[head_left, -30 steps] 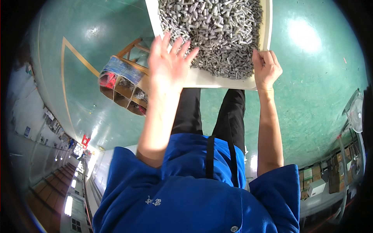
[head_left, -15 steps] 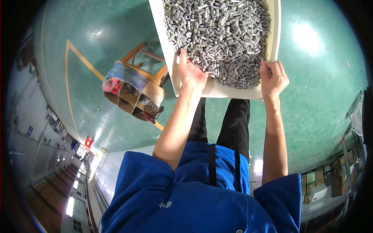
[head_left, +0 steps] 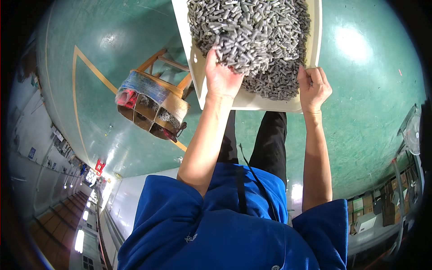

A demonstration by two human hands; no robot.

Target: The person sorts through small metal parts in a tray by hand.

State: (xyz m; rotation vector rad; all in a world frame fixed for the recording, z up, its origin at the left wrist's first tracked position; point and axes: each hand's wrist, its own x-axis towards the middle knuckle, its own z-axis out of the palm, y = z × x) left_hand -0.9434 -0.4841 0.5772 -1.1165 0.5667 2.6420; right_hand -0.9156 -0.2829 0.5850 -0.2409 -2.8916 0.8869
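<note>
A cream rectangular tray (head_left: 318, 38) is in front of me, filled with many small grey cylindrical pieces (head_left: 270, 27). At its near left corner, my left hand (head_left: 223, 82) is palm up inside the tray. A heap of the grey pieces rests on it and hides the fingers; the thumb sticks up at the heap's left side. My right hand (head_left: 314, 91) grips the tray's near right rim, thumb over the inner side and fingers curled on the outside.
Left of the tray, a wooden stool (head_left: 184, 83) bears a cardboard box (head_left: 155, 108) with compartments, wrapped in film, holding red and grey items. A yellow line (head_left: 96, 69) crosses the green floor. Boxes (head_left: 362, 204) and a fan (head_left: 411, 135) stand at far right.
My left hand has risen slightly, lifting a mound of the grey pieces with it. The right hand keeps its hold on the rim, and the tray has shifted a little in view.
</note>
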